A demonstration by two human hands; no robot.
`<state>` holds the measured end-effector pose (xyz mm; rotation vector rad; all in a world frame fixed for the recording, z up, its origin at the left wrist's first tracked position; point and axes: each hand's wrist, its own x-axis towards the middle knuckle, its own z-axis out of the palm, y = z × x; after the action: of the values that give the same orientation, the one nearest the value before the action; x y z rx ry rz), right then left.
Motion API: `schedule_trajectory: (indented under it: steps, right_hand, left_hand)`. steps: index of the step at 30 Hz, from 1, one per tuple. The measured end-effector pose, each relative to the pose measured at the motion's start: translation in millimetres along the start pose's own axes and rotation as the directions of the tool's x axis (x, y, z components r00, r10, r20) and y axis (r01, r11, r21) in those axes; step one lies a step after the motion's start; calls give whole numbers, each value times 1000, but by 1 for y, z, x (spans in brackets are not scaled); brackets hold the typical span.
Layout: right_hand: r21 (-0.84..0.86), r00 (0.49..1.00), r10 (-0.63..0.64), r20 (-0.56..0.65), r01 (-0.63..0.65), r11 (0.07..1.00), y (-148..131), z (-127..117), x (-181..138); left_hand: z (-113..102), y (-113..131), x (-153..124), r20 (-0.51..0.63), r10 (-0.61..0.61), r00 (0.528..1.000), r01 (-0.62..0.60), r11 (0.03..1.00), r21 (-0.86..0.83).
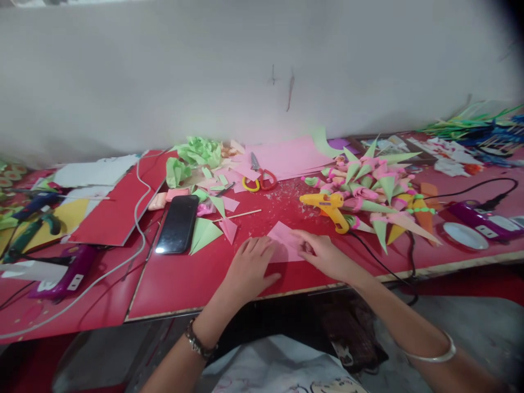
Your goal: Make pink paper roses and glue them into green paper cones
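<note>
A small sheet of pink paper [282, 234] lies on the red table in front of me. My left hand [251, 267] rests flat at its left edge, fingers stretched out and thumb apart. At the paper's right edge, my right hand [321, 252] has its fingers curled in, with the index finger and thumb at the sheet. Just beyond that hand lies a yellow glue gun [325, 204], its cord running toward the table edge. Left of the paper are a folded green paper piece [204, 234], a pink folded piece [228, 229] and a thin wooden stick [245, 214].
Scissors [262, 177] with yellow and red handles lie near pink sheets [290, 155]. A pile of pink and green paper cones [376, 185] is to the right. A black phone [177, 225], a white cable [141, 229] and purple power strips [481, 218] are also on the table [196, 289].
</note>
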<state>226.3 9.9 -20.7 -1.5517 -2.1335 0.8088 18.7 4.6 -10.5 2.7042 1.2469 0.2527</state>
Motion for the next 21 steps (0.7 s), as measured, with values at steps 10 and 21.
schedule_trajectory:
  steps: [10, 21]
  right_hand:
    - [411, 998, -19, -68, 46, 910, -32, -5, -11]
    - [-326, 865, -494, -80, 446, 834, -14, 0, -17]
  left_hand:
    - [3, 5, 11, -177, 88, 980, -35, 958, 284]
    - [-7, -15, -10, -453, 163, 876, -263, 951, -165]
